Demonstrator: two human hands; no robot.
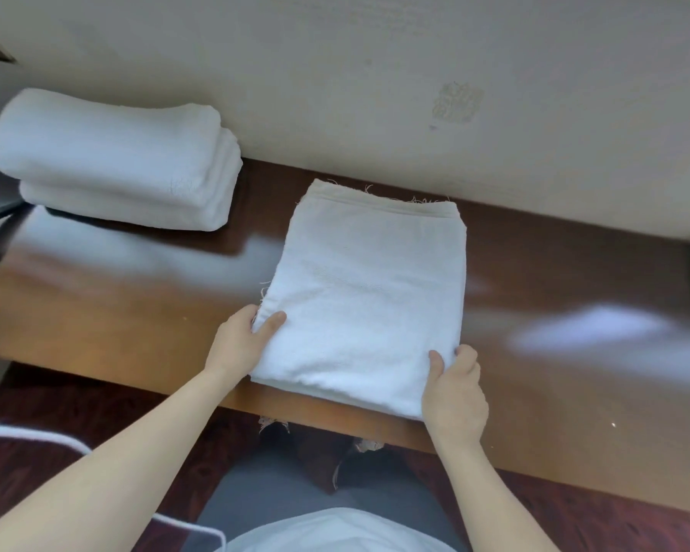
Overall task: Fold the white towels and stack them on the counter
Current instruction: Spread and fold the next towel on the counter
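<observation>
I wear a white fabric top (335, 531) and plain grey trousers (271, 496). My left forearm (136, 444) and right forearm (490, 492) are bare down to the left hand (236, 344) and right hand (453, 396).

The desk (136, 312) is seen to be of brown wood, polished to a gloss that throws back pale patches of light. The folded towel (367, 296) at centre frame is of white terry cloth, matt and nubbly, frayed along its far edge. The stacked towels (112, 161) at upper left are of the same soft cloth. The wall (375, 73) is finished matt cream.
</observation>
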